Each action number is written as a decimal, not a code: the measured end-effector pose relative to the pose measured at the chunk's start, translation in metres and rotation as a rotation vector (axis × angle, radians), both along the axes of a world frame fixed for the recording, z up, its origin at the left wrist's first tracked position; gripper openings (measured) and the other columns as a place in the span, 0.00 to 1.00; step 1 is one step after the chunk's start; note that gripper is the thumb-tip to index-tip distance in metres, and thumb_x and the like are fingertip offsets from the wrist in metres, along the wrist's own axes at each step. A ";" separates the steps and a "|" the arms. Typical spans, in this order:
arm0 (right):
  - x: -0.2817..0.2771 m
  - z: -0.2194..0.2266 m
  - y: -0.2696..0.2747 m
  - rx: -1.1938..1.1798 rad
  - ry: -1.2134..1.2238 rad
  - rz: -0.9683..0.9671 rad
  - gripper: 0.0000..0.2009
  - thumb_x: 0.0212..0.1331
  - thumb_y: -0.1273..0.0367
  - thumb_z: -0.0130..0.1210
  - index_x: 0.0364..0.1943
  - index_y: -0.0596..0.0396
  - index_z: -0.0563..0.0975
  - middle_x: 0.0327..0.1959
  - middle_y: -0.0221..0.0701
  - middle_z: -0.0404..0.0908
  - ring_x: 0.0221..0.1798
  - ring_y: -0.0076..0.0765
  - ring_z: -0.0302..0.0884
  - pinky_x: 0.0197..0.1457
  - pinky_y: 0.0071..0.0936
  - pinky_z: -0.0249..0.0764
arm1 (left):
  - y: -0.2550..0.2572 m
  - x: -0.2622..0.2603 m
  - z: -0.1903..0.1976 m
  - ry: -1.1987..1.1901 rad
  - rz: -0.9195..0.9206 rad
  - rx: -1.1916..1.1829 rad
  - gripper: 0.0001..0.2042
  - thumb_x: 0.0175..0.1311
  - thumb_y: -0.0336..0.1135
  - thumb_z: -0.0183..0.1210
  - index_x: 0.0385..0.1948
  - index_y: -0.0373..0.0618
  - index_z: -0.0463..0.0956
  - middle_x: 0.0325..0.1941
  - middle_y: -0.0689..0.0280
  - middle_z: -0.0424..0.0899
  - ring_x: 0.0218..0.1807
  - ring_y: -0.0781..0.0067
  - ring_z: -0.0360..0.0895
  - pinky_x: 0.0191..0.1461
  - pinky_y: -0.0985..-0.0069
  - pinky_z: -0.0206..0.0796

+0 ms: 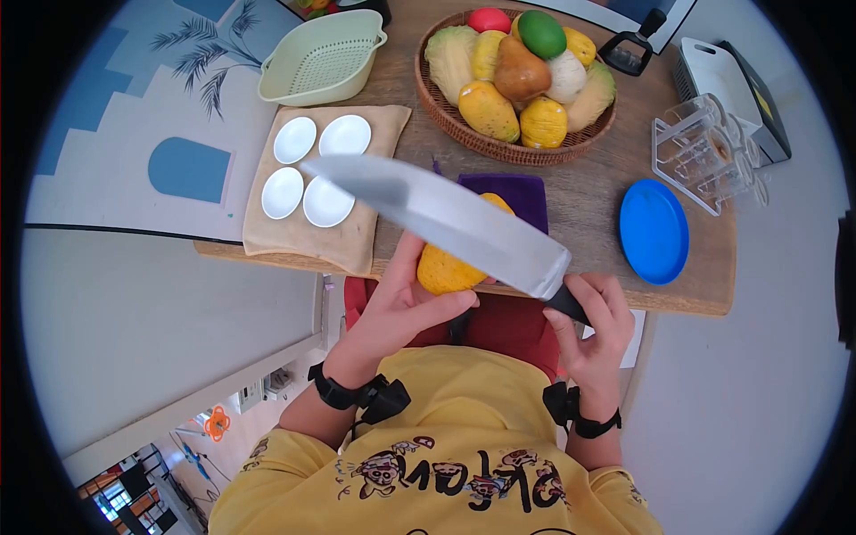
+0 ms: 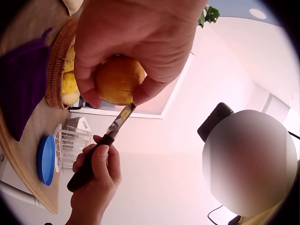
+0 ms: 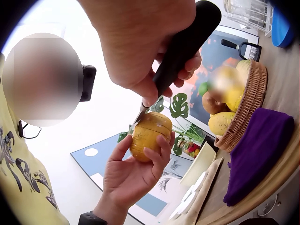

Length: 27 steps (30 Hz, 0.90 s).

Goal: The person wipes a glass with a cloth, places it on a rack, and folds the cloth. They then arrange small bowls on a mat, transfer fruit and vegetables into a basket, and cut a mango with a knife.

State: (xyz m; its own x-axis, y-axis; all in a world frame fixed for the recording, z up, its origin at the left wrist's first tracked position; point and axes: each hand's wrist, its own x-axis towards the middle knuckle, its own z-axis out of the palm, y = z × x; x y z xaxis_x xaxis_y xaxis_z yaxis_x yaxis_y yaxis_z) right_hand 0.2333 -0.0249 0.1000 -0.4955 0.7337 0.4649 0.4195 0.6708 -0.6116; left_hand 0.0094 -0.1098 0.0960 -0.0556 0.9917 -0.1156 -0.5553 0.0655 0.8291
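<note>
My left hand (image 1: pixel 392 312) holds a yellow mango-like fruit (image 1: pixel 443 272) between thumb and fingers, close to the table's front edge. A large knife (image 1: pixel 446 217) with a wide steel blade and a black handle is in my right hand (image 1: pixel 599 323), its fingers curled round the handle. In the head view the blade crosses over the fruit and points left. The right wrist view has the blade right at the top of the fruit (image 3: pixel 149 138), where a thin dark line runs across the skin. Behind the fruit lies a folded purple cloth (image 1: pixel 530 198), partly covered by the blade.
A wicker basket (image 1: pixel 499 154) of assorted fruit stands at the back. On the left, several white dishes (image 1: pixel 294 140) sit on a tan cloth (image 1: pixel 343 247), near a pale green colander (image 1: pixel 312 76). A blue plate (image 1: pixel 654 232) and a rack of glasses (image 1: pixel 709 147) are on the right.
</note>
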 end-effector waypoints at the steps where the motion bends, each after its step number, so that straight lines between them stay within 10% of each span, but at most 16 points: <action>1: 0.001 0.001 0.001 0.007 -0.012 0.021 0.17 0.43 0.67 0.72 0.40 0.56 0.83 0.34 0.35 0.78 0.30 0.39 0.79 0.30 0.30 0.73 | 0.002 0.000 0.000 0.084 0.004 0.044 0.37 0.64 0.22 0.59 0.75 0.44 0.51 0.75 0.63 0.58 0.72 0.70 0.63 0.75 0.68 0.55; 5: 0.000 0.005 -0.006 -0.026 -0.051 0.134 0.18 0.43 0.66 0.72 0.40 0.56 0.83 0.35 0.35 0.79 0.31 0.38 0.79 0.31 0.30 0.74 | 0.010 -0.004 -0.015 0.345 0.070 0.228 0.35 0.65 0.24 0.60 0.73 0.43 0.53 0.75 0.62 0.59 0.73 0.68 0.62 0.74 0.68 0.57; 9: 0.000 -0.004 -0.001 -0.044 0.038 0.004 0.17 0.45 0.67 0.72 0.41 0.57 0.82 0.35 0.35 0.79 0.31 0.38 0.79 0.31 0.28 0.74 | -0.001 0.001 -0.002 -0.010 0.066 -0.021 0.36 0.64 0.27 0.62 0.73 0.41 0.53 0.73 0.61 0.61 0.74 0.67 0.60 0.75 0.66 0.54; 27: 0.003 0.005 -0.008 -0.074 -0.054 0.178 0.18 0.43 0.66 0.72 0.40 0.57 0.83 0.35 0.36 0.79 0.32 0.40 0.80 0.33 0.31 0.76 | 0.012 -0.003 -0.001 -0.101 0.189 -0.051 0.34 0.61 0.31 0.65 0.69 0.45 0.59 0.64 0.61 0.72 0.65 0.67 0.72 0.71 0.64 0.63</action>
